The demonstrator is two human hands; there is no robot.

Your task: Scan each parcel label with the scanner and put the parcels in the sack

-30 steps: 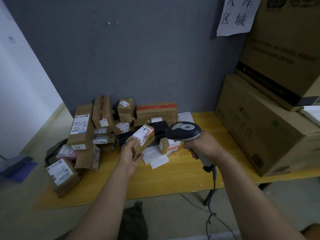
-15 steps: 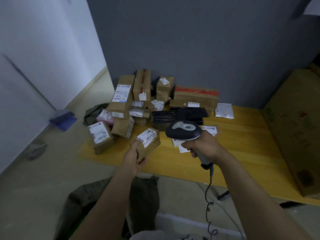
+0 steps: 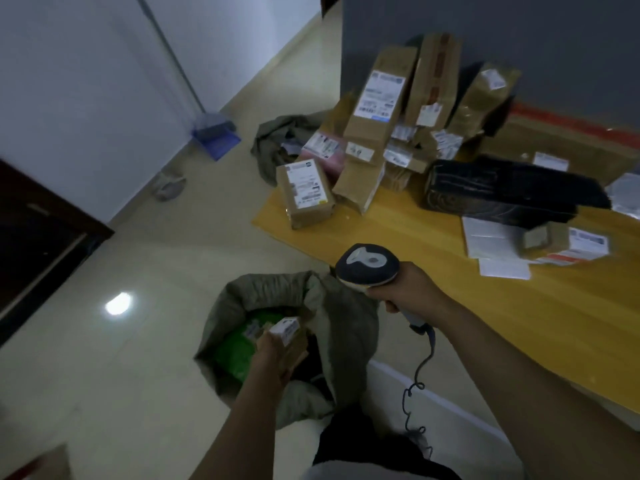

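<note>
Head view: left hand point(image 3: 273, 355) grips a small brown parcel point(image 3: 292, 336), fingers curled round its sides, white label up, at the open mouth of the grey sack point(image 3: 263, 296) standing on the floor point(image 3: 138, 375). A green package point(image 3: 237, 353) lies inside the sack. Right hand point(image 3: 405, 289) is clamped round the scanner point(image 3: 367, 265) handle, just beside the table point(image 3: 519, 323) edge; the coiled cable point(image 3: 415, 375) hangs down. A pile point(image 3: 381, 109) of labelled parcels sits at the table's far end against the wall point(image 3: 519, 29).
</note>
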